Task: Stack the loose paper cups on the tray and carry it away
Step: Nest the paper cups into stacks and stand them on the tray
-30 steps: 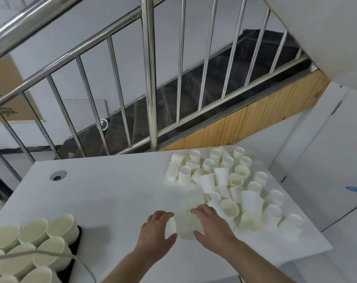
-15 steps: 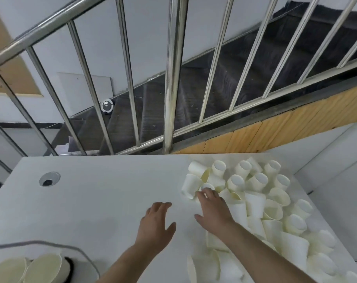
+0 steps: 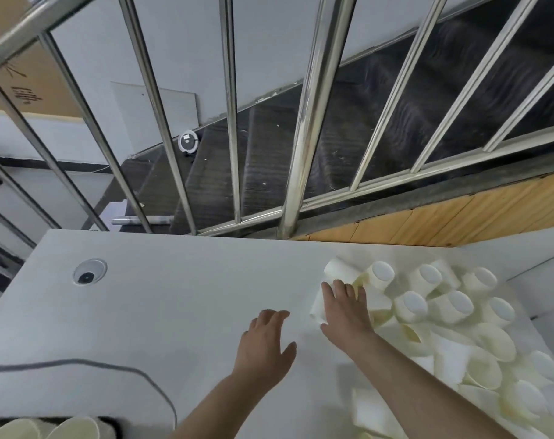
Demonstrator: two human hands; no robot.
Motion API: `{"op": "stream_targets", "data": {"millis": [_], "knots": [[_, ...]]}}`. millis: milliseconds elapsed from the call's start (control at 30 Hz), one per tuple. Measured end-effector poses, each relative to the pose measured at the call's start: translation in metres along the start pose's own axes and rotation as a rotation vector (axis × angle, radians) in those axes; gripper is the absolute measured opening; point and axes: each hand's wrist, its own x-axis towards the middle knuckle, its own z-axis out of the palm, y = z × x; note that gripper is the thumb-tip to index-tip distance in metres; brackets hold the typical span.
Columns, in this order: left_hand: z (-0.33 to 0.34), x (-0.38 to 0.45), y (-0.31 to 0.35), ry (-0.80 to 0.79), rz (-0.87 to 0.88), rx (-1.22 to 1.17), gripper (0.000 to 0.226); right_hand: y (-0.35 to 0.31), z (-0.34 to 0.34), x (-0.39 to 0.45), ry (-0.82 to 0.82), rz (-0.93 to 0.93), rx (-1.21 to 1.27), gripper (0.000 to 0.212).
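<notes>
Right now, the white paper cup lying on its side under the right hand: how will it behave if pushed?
The white paper cup lies on its side on the smooth white table, so it probably rolls in a curve. Thin paper likely dents under the right hand. Looks light; may skid.

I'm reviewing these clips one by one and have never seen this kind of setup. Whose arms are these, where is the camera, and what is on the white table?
There is no machine here: a person wears a wide-angle camera on the head, looking forward and down at their own bare arms. The white table stands against a steel stair railing. On its right side lies a heap of loose paper cups, some upside down, some tipped over. The right hand lies over one cup at the heap's left edge; whether it grips it is unclear. The left hand is open above the bare table and holds nothing. At the bottom left, more cups sit in a dark tray.
</notes>
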Motion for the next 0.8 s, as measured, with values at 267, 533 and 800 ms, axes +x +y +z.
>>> {"op": "stream_targets", "data": {"millis": [267, 533, 800], "knots": [[-0.001, 0.01, -0.001, 0.024, -0.086, -0.22, 0.058, -0.001, -0.005, -0.011, 0.075, -0.172, 0.325, 0.08], [-0.014, 0.008, 0.008, -0.036, -0.27, -0.821, 0.075, -0.01, -0.015, -0.058, 0.137, -0.412, 0.595, 0.093], [-0.004, 0.004, 0.009, -0.073, -0.324, -0.896, 0.074, -0.006, -0.017, -0.076, 0.143, -0.446, 0.613, 0.093]]}}
